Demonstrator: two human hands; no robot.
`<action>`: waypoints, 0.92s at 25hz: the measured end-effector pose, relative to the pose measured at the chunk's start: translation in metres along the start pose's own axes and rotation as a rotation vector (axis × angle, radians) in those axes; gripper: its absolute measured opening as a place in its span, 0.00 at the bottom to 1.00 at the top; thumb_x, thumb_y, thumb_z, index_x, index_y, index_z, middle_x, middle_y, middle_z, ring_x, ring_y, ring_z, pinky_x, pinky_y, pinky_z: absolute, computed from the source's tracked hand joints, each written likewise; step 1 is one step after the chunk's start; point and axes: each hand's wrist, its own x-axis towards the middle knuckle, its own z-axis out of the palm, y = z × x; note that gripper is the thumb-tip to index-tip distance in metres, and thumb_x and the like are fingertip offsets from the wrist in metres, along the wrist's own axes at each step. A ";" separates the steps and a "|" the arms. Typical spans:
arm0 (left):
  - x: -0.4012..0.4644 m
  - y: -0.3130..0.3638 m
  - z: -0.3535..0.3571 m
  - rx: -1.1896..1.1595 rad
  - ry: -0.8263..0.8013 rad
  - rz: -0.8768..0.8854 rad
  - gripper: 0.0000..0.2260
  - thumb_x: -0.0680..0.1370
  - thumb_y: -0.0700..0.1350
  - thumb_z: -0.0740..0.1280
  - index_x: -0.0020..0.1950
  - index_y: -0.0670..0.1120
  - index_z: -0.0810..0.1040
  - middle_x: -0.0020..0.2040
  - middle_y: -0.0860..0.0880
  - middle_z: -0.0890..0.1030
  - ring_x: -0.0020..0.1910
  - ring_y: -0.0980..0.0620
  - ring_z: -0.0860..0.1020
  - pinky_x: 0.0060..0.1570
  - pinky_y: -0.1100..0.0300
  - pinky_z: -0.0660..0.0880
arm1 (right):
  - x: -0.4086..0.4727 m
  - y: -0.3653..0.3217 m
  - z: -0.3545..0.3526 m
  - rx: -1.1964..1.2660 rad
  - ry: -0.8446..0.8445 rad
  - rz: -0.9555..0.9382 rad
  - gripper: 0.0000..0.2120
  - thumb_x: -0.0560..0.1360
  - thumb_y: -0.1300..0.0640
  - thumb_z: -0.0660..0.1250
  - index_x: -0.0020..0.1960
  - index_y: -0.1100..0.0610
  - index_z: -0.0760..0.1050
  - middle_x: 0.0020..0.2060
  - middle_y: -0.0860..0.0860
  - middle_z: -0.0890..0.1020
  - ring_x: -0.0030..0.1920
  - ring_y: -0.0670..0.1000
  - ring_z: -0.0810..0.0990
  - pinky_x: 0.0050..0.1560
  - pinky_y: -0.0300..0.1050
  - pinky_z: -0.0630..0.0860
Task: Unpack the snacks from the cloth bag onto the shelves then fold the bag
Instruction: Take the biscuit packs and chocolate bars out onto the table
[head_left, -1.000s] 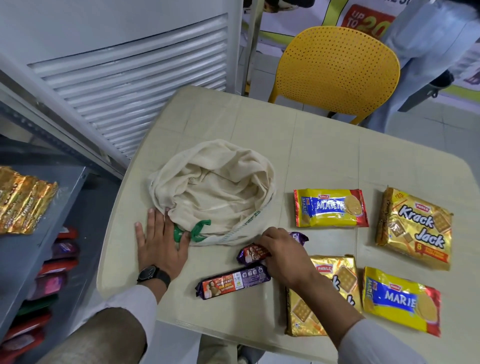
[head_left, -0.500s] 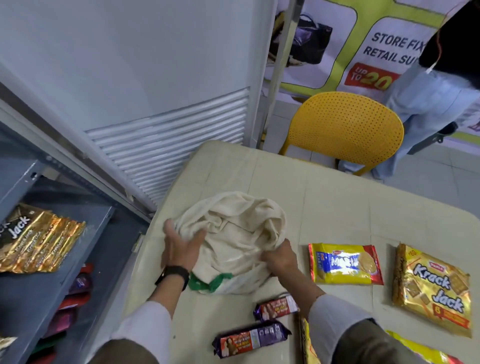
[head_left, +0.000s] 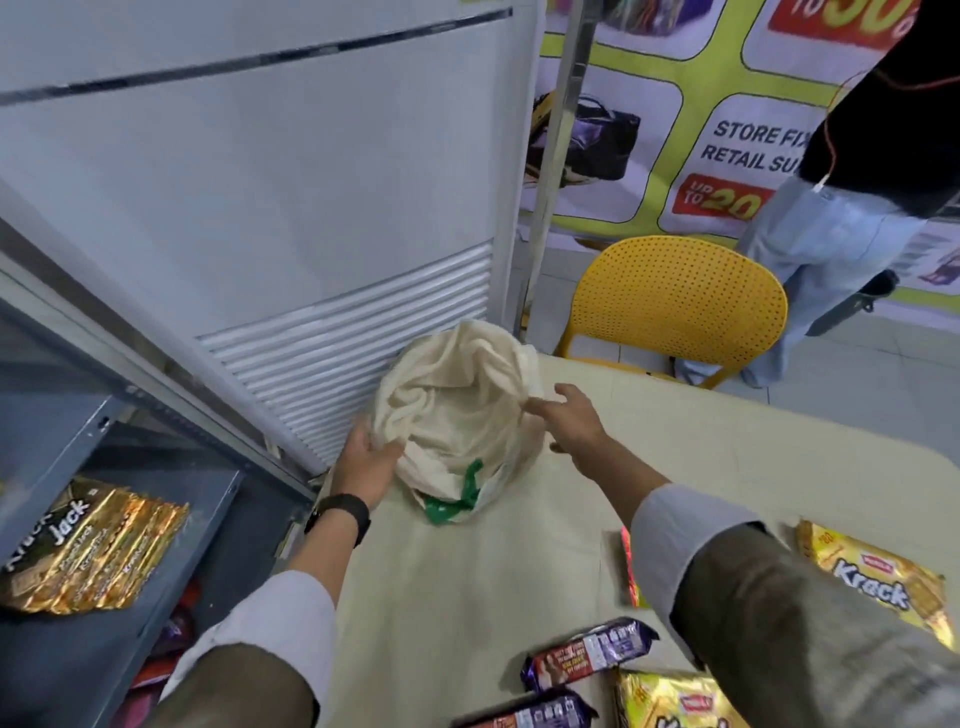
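Observation:
The cream cloth bag (head_left: 457, 410) with a green print hangs lifted over the far left corner of the beige table (head_left: 675, 452). My left hand (head_left: 366, 460) grips its left edge. My right hand (head_left: 569, 418) pinches its right edge. Two purple biscuit rolls (head_left: 589, 652) (head_left: 524, 714) lie near the front edge. A gold Krack Jack pack (head_left: 872, 582) lies at the right, another gold pack (head_left: 670, 701) at the bottom. My right sleeve hides the other packs.
A grey shelf (head_left: 171, 566) at the left carries gold Krack Jack packs (head_left: 88, 551); red and purple packs show below it. A white louvred cabinet (head_left: 311, 208) stands behind the table. A yellow chair (head_left: 680, 306) and a standing person (head_left: 852, 218) are beyond the far edge.
Both hands left the biscuit rolls and the table, took hold of the bag's edges and raised it off the table. My view has tilted upward.

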 end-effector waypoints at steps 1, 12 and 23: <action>-0.011 -0.008 0.005 0.043 -0.009 -0.019 0.25 0.78 0.49 0.70 0.75 0.53 0.69 0.68 0.46 0.78 0.66 0.43 0.77 0.66 0.47 0.74 | -0.006 0.016 -0.008 -0.041 -0.013 0.005 0.37 0.74 0.47 0.76 0.78 0.56 0.66 0.69 0.54 0.75 0.65 0.59 0.77 0.61 0.58 0.80; -0.278 -0.096 0.173 0.294 -0.351 0.170 0.13 0.79 0.40 0.69 0.59 0.56 0.82 0.54 0.57 0.85 0.50 0.64 0.82 0.58 0.54 0.81 | -0.208 0.286 -0.177 -0.011 0.184 -0.042 0.12 0.74 0.57 0.73 0.57 0.47 0.84 0.43 0.47 0.87 0.46 0.51 0.86 0.49 0.52 0.83; -0.333 -0.139 0.248 0.038 -0.362 -0.400 0.19 0.84 0.48 0.64 0.75 0.48 0.70 0.70 0.49 0.76 0.62 0.47 0.79 0.66 0.50 0.74 | -0.246 0.354 -0.213 -0.256 -0.121 0.006 0.28 0.71 0.61 0.73 0.71 0.53 0.74 0.61 0.52 0.84 0.62 0.55 0.82 0.52 0.40 0.77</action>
